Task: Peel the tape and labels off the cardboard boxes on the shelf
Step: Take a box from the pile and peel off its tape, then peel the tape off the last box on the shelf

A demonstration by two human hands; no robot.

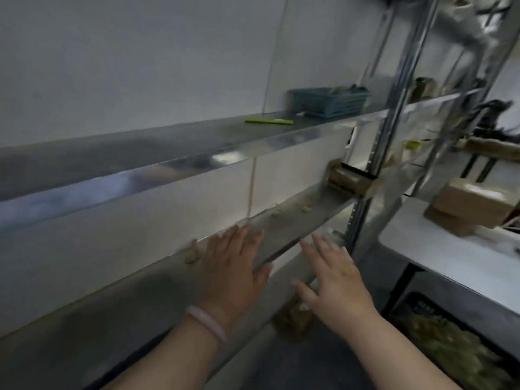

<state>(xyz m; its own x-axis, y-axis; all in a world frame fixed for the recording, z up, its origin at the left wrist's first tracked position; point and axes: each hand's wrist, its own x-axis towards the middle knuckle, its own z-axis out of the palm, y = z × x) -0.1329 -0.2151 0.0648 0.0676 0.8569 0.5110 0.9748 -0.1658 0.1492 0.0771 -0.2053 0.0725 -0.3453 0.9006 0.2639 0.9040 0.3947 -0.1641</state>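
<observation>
The picture is blurred by motion. My left hand (235,266), with a pink bracelet on the wrist, is spread flat with straight fingers over the lower metal shelf (118,305). My right hand (334,277) is spread open just beyond that shelf's front edge and holds nothing. Small crumpled balls of peeled tape (192,253) lie on the shelf left of my left hand, with more scraps (277,212) farther along. A cardboard box (347,178) stands at the far end of this shelf by the upright. Another cardboard box (472,205) rests on a white table to the right.
The upper shelf (168,147) carries a green pen (268,121) and a blue plastic basket (327,102). A slotted metal upright (374,153) stands at the right. A white table (450,257) is beyond it, with a black bin (450,350) of scraps underneath. A brown lump (294,319) lies on the floor.
</observation>
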